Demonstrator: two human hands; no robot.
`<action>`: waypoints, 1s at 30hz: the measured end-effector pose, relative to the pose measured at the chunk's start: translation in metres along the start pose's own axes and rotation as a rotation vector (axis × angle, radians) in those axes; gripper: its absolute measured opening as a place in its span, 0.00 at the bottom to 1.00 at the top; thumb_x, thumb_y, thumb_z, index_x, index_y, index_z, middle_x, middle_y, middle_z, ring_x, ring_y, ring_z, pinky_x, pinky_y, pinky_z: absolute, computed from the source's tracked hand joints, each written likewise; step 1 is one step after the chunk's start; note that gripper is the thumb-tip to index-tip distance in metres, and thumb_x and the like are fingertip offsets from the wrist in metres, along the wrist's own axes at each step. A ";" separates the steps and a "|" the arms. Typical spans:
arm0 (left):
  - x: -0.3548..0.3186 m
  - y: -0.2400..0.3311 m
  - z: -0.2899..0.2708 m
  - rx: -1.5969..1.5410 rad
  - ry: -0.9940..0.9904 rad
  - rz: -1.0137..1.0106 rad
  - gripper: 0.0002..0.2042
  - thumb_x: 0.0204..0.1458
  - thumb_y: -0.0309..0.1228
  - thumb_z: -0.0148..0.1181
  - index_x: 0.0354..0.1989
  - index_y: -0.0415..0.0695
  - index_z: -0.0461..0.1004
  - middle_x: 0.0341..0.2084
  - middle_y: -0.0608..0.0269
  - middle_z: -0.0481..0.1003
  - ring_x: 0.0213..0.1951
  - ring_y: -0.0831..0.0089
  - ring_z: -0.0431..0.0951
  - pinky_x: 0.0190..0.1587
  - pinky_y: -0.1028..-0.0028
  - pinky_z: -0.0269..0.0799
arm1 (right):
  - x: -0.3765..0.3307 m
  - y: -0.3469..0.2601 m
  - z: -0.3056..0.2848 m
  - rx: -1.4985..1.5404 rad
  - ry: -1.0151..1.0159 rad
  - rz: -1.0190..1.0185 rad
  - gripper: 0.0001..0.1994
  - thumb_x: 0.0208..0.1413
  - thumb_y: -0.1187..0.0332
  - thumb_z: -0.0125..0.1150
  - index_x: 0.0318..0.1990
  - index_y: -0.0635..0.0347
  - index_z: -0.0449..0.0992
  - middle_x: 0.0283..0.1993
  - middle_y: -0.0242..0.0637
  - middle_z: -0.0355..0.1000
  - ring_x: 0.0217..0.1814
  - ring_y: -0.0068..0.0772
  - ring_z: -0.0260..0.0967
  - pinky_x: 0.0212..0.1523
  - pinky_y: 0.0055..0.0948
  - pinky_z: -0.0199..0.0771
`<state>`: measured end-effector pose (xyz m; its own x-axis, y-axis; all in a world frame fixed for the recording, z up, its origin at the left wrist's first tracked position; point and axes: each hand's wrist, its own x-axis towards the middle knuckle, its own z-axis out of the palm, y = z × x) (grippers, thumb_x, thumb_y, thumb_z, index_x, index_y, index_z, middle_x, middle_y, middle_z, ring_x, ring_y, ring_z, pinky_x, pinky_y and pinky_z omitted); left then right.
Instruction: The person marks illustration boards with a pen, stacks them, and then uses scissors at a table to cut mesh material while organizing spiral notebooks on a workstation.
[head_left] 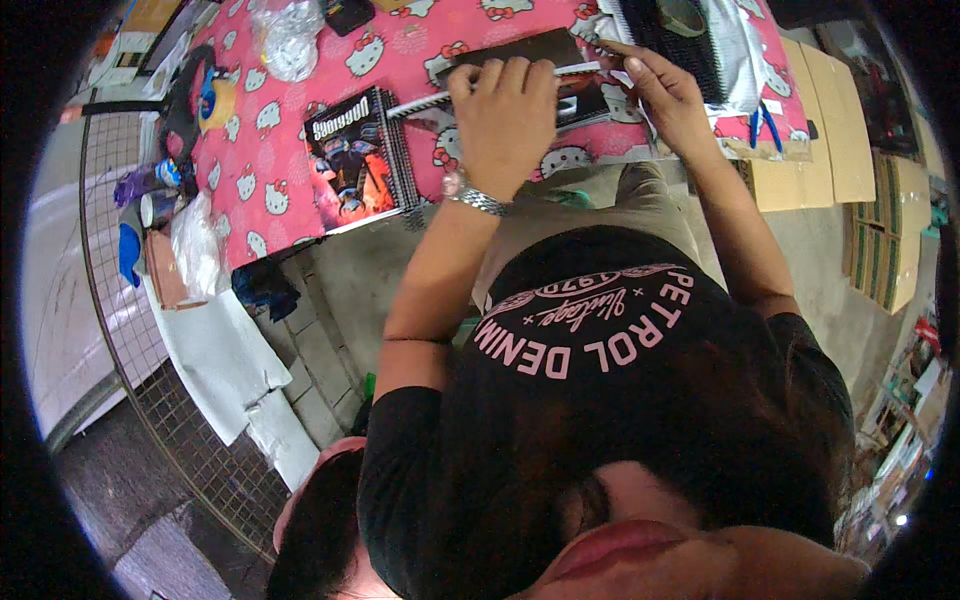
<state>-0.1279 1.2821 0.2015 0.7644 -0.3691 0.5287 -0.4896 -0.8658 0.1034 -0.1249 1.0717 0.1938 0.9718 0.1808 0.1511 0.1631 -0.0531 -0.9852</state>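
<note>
My left hand (pixel 505 125), with a metal-band watch on its wrist, is closed over the white-edged spine of a dark-covered notebook (pixel 545 47), its fingers curled across the edge. A dark wire coil (pixel 425 104) runs along that spine and sticks out to the left of the hand. At the spine's right end, my right hand (pixel 668 100) has thumb and index finger bent toward each other; what lies between the fingertips is too small to make out. Left of my left hand lies a stack of spiral-bound notebooks (pixel 350 165) with a dark and red picture cover.
Black binding coils (pixel 690 45) lie on white plastic at the right. Blue-handled pliers (pixel 765 127) rest by the pink tablecloth's (pixel 280 170) right edge. A clear plastic bag (pixel 290 40) and a tape roll (pixel 217 105) are at the left. Another person's head (pixel 320 520) is close at lower left.
</note>
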 end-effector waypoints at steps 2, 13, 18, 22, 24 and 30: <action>0.007 -0.009 0.004 -0.013 0.022 0.056 0.10 0.54 0.38 0.55 0.40 0.50 0.76 0.35 0.65 0.76 0.40 0.64 0.74 0.49 0.60 0.60 | -0.001 -0.004 -0.019 -0.109 -0.057 0.027 0.14 0.64 0.68 0.53 0.53 0.63 0.74 0.45 0.34 0.76 0.48 0.20 0.69 0.52 0.23 0.68; 0.020 -0.010 -0.001 -0.062 -0.044 0.072 0.11 0.53 0.37 0.57 0.40 0.47 0.76 0.36 0.62 0.77 0.41 0.62 0.75 0.49 0.62 0.60 | 0.017 -0.010 -0.034 -0.527 -0.049 -0.411 0.15 0.50 0.82 0.57 0.46 0.59 0.75 0.42 0.43 0.71 0.47 0.43 0.70 0.49 0.34 0.69; 0.021 -0.013 -0.001 -0.104 -0.049 0.057 0.11 0.52 0.38 0.57 0.39 0.47 0.76 0.36 0.63 0.78 0.42 0.63 0.75 0.49 0.62 0.59 | 0.014 -0.012 -0.036 -0.529 -0.129 -0.366 0.16 0.50 0.83 0.56 0.48 0.61 0.75 0.43 0.42 0.71 0.48 0.40 0.70 0.49 0.31 0.69; 0.025 -0.013 0.001 -0.113 -0.054 0.065 0.11 0.51 0.37 0.57 0.41 0.48 0.75 0.36 0.63 0.78 0.42 0.63 0.75 0.50 0.62 0.60 | 0.015 0.001 -0.033 -0.436 -0.194 -0.280 0.14 0.58 0.78 0.53 0.52 0.58 0.74 0.39 0.36 0.72 0.39 0.26 0.69 0.42 0.25 0.69; 0.027 -0.012 0.003 -0.131 -0.039 0.087 0.12 0.50 0.36 0.58 0.43 0.48 0.75 0.37 0.63 0.77 0.43 0.63 0.75 0.50 0.62 0.60 | 0.014 -0.002 -0.037 -0.183 -0.245 0.047 0.14 0.62 0.74 0.50 0.54 0.56 0.73 0.36 0.32 0.71 0.34 0.20 0.65 0.36 0.21 0.66; 0.034 0.011 0.016 -0.141 -0.077 0.149 0.18 0.48 0.29 0.56 0.50 0.53 0.71 0.38 0.65 0.77 0.45 0.67 0.75 0.50 0.61 0.60 | 0.017 -0.024 -0.032 -0.553 -0.191 -0.208 0.13 0.58 0.71 0.59 0.50 0.60 0.74 0.39 0.33 0.69 0.41 0.23 0.66 0.42 0.22 0.66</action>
<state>-0.1007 1.2548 0.2070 0.7064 -0.5184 0.4819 -0.6489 -0.7462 0.1485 -0.1074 1.0450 0.2225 0.8709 0.4117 0.2683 0.4598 -0.4899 -0.7407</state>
